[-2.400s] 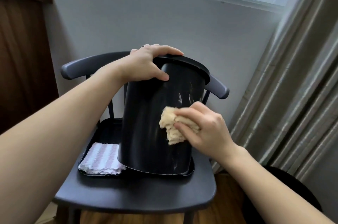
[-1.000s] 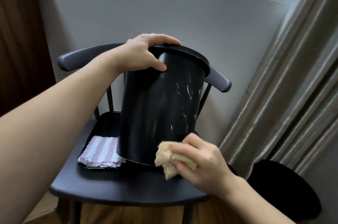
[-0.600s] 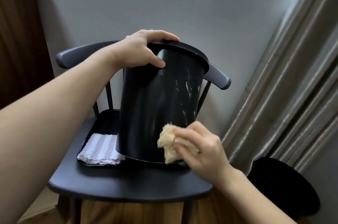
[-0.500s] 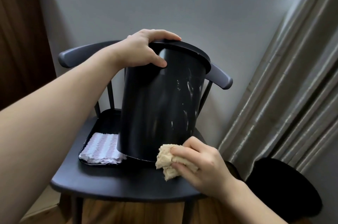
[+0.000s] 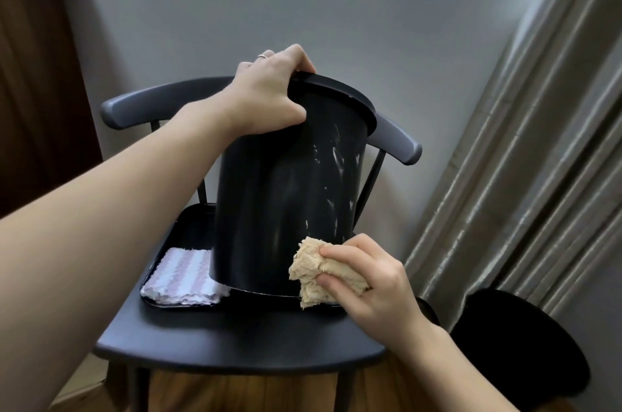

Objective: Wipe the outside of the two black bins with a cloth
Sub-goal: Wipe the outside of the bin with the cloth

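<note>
A black bin (image 5: 282,189) stands tilted on a black tray (image 5: 188,226) on a dark chair. White smears streak its right side. My left hand (image 5: 269,95) grips the bin's rim at the top left, thumb on the outer wall. My right hand (image 5: 367,280) holds a crumpled beige cloth (image 5: 319,272) against the bin's lower right edge. A second black bin (image 5: 518,344) stands on the floor at the lower right, partly cut off by my forearm.
A folded pink-and-white striped cloth (image 5: 183,277) lies in the tray left of the bin. The chair (image 5: 235,341) has a curved backrest behind the bin. Grey curtains (image 5: 538,159) hang at the right, a wooden door (image 5: 37,74) at the left.
My right hand has rubbed the cloth up and down over the bin's lower right side. It now sits a little higher than half a second ago. My left hand has kept its grip on the rim.
</note>
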A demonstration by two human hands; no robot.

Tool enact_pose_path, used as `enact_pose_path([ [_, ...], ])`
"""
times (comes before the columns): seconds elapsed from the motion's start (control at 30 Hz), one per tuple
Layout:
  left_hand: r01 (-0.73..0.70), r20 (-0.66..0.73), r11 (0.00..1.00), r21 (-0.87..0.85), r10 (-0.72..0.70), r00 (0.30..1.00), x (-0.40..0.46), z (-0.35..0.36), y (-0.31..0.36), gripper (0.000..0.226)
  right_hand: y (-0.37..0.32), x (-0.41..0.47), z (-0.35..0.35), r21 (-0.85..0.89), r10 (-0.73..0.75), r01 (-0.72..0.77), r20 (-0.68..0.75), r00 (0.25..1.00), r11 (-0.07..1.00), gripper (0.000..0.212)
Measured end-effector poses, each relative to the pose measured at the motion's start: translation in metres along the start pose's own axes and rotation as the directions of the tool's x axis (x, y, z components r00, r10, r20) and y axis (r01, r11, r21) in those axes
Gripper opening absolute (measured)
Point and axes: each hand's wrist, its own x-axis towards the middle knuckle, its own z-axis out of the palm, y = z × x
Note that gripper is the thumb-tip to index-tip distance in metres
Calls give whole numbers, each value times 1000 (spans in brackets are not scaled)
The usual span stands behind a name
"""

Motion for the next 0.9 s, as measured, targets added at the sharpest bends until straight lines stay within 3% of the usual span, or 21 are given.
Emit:
enact_pose_path([
  [0.17, -84, 85, 984, 159, 71, 994, -1, -3, 13, 65, -1, -1, 0, -4, -2, 2, -4, 1000, 1000, 28],
  [0.4, -32, 111, 999, 24, 29, 993, 3, -5, 11, 69, -8, 2, -3, 21, -17, 17, 8, 1000, 1000, 30],
  [0.63, 11, 122, 1000, 9, -12, 992, 9, -5, 3, 70, -12, 9, -8, -19, -48, 51, 129, 990, 999, 24],
  [0.9, -25, 134, 999, 26, 22, 991, 6, -5, 8, 68, -23, 69, -11, -145, 82, -96, -101, 992, 985, 27],
])
